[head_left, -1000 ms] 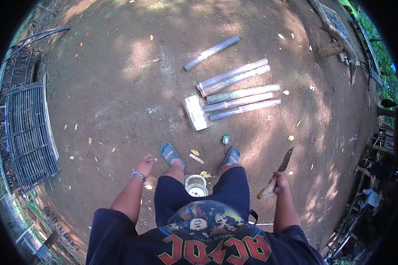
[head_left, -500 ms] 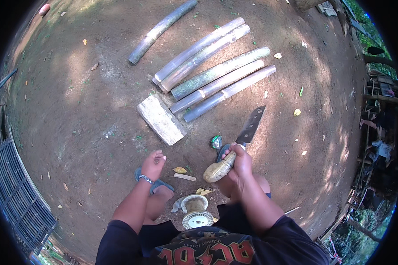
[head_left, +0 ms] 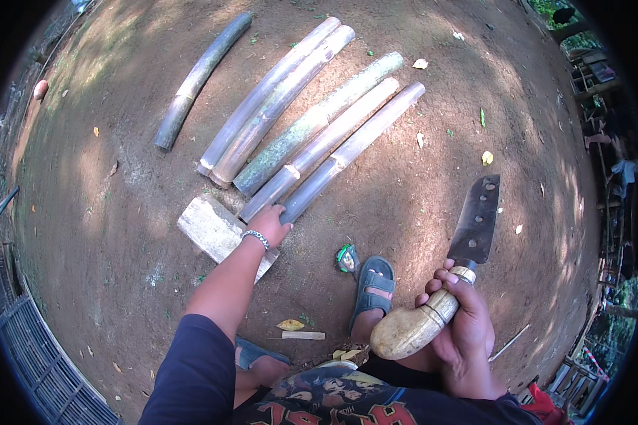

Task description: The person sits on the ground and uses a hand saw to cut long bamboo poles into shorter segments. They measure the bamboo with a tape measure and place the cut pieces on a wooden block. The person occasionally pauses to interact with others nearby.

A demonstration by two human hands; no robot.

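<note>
In my right hand is a large knife, its fingers wrapped round a thick, bulbous wooden handle. The broad dark blade has a row of holes and points away from me. My left arm reaches forward, and my left hand grips the near end of the rightmost bamboo pole; part of that end is hidden by the fingers. Just left of it lies another bamboo pole, then a mottled green one. Under my left wrist is a pale wooden block.
Two bamboo poles lie side by side farther left, and a single darker one beyond them. A green-and-black tape measure is near my sandalled foot. A bamboo slat panel stands at the left edge.
My left hand has gone forward from above my left foot to the rightmost pole's end. The knife in my right hand has shifted right and nearer. The view has tilted and moved.
</note>
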